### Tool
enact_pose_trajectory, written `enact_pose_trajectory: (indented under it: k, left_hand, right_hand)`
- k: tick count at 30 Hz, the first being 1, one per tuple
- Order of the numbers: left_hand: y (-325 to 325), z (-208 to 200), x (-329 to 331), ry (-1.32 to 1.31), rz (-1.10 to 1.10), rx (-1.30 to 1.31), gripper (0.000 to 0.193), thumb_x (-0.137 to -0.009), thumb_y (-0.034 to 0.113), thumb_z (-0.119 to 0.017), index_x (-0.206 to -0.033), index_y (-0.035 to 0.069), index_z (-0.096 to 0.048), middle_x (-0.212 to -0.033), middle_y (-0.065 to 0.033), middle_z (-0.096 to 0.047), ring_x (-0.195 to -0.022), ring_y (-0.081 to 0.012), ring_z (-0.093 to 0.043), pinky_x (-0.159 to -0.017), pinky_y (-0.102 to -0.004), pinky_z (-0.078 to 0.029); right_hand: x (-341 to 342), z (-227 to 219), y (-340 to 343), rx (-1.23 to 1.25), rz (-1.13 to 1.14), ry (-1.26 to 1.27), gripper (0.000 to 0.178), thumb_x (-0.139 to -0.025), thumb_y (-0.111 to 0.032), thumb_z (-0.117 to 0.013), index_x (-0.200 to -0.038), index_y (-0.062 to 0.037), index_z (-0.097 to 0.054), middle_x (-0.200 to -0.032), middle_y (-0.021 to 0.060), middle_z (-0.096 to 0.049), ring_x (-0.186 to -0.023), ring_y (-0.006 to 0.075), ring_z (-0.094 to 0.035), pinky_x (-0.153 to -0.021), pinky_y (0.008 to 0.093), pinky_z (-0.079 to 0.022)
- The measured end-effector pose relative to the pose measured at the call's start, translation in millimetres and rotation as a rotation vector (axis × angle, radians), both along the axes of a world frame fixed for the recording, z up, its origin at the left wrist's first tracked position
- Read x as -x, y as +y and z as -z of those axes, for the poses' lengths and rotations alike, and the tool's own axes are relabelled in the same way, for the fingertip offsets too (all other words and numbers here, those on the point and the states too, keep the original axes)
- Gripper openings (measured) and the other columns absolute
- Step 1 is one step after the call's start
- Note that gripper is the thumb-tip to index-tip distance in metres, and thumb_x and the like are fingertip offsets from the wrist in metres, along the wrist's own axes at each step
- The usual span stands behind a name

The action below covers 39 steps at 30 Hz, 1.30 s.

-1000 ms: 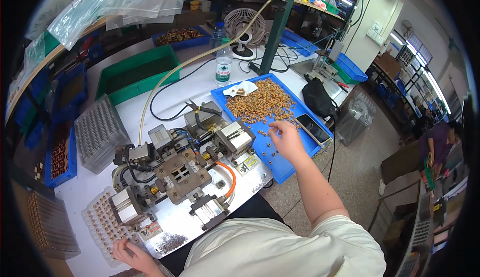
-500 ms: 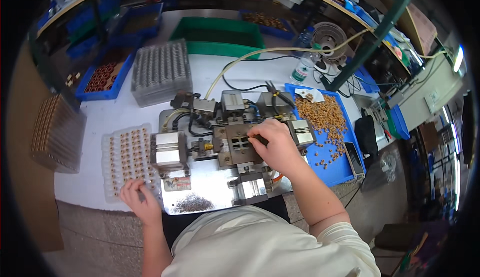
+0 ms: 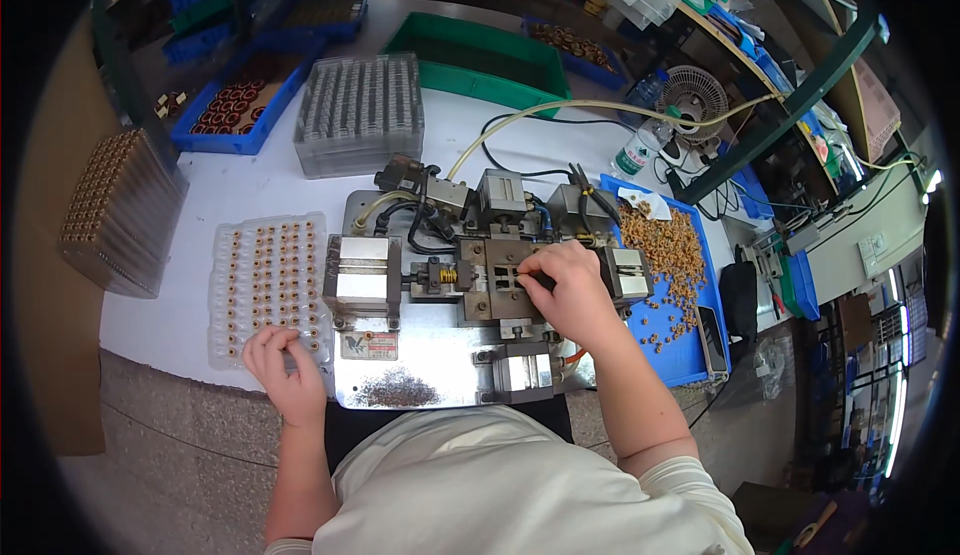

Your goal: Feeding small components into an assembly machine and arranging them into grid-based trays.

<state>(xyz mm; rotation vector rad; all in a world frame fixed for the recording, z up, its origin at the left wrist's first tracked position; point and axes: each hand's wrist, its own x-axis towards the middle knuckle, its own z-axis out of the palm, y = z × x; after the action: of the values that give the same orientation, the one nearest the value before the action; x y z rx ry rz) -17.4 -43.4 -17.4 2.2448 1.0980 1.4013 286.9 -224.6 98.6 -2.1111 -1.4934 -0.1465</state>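
My right hand [image 3: 573,293] reaches over the middle of a metal clamping fixture [image 3: 480,290]. Its thumb and fingertips are pinched together at the small slotted opening in the central block. Whatever lies between them is too small or hidden to make out. My left hand [image 3: 287,370] rests at the near right corner of a clear plastic tray [image 3: 222,300], fingers loosely bent and thumb apart, with nothing visible in it. Small brass-coloured parts [image 3: 262,273] stand in rows in the tray. More loose brass-coloured parts [image 3: 665,245] lie heaped in a blue bin [image 3: 702,355] to the right.
Stacked clear trays [image 3: 360,120] stand behind the fixture, and another filled stack [image 3: 125,215] at the left. Pliers [image 3: 592,193] rest on the fixture's back right. A phone [image 3: 711,340] lies on the blue bin's edge. Behind are a green bin [image 3: 480,70], a water bottle [image 3: 640,150] and a fan [image 3: 695,100].
The whole view has shifted, so the bench appears farther right and slightly higher. Both hands keep nearly the same places, right at the fixture's slot and left at the tray corner.
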Motion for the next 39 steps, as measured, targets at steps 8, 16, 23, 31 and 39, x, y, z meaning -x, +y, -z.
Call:
enact_pose_trajectory:
  k: [8,16,23,31,39]
  left_hand:
    - [0.4,0.8,-0.6,-0.008,0.002,0.005,0.019,-0.083,-0.007,-0.057,-0.096,0.005,-0.063,-0.109,-0.0101,-0.062,-0.104,-0.0287,-0.051,-0.098,-0.0383,-0.039]
    - [-0.3,0.2,-0.9,-0.016,-0.013,0.007,0.02,-0.083,-0.009,-0.057,-0.095,0.005,-0.064,-0.107,-0.0099,-0.062,-0.103,-0.0287,-0.051,-0.097,-0.0387,-0.039]
    - [2.0,-4.4,-1.3,-0.074,0.006,-0.001,0.023,-0.083,-0.009,-0.056,-0.098,0.006,-0.063,-0.109,-0.0099,-0.061,-0.104,-0.0281,-0.051,-0.098,-0.0385,-0.039]
    - [-21.7,-105.5,-94.1,-0.099,0.42,-0.203,0.021,-0.081,-0.002,-0.065,-0.099,0.009,-0.067,-0.104,-0.0051,-0.062,-0.1,-0.0256,-0.052,-0.094,-0.0368,-0.04]
    - [-39.2,-112.7,-189.8,0.366,0.913,-0.261,0.011,-0.083,0.011,-0.071,-0.093,0.009,-0.073,-0.102,-0.0018,-0.066,-0.099,-0.026,-0.055,-0.089,-0.038,-0.047]
  right_hand:
    - [1.6,3.1,3.7,0.003,-0.012,0.04,0.008,-0.079,-0.005,-0.075,-0.088,-0.0077,-0.074,-0.094,0.0021,-0.073,-0.086,0.0238,-0.061,-0.087,0.0362,-0.044]
    - [10.7,-1.6,4.5,0.075,0.03,-0.144,0.007,-0.082,-0.008,-0.074,-0.089,-0.0085,-0.075,-0.092,-0.0003,-0.07,-0.086,0.0199,-0.058,-0.092,0.0361,-0.039]
    - [4.5,-1.3,5.8,0.062,-0.072,-0.235,0.006,-0.084,-0.009,-0.074,-0.089,-0.0085,-0.075,-0.091,-0.0015,-0.068,-0.085,0.0182,-0.055,-0.092,0.0356,-0.037]
    - [0.0,6.1,-4.4,-0.006,-0.059,-0.186,0.009,-0.083,-0.008,-0.074,-0.092,-0.0074,-0.076,-0.093,-0.0007,-0.067,-0.085,0.0181,-0.056,-0.091,0.0352,-0.038]
    - [-32.9,-7.8,-112.9,-0.334,0.27,-0.062,0.014,-0.081,-0.001,-0.073,-0.094,-0.004,-0.077,-0.086,0.0062,-0.068,-0.071,0.0202,-0.058,-0.068,0.0314,-0.045]
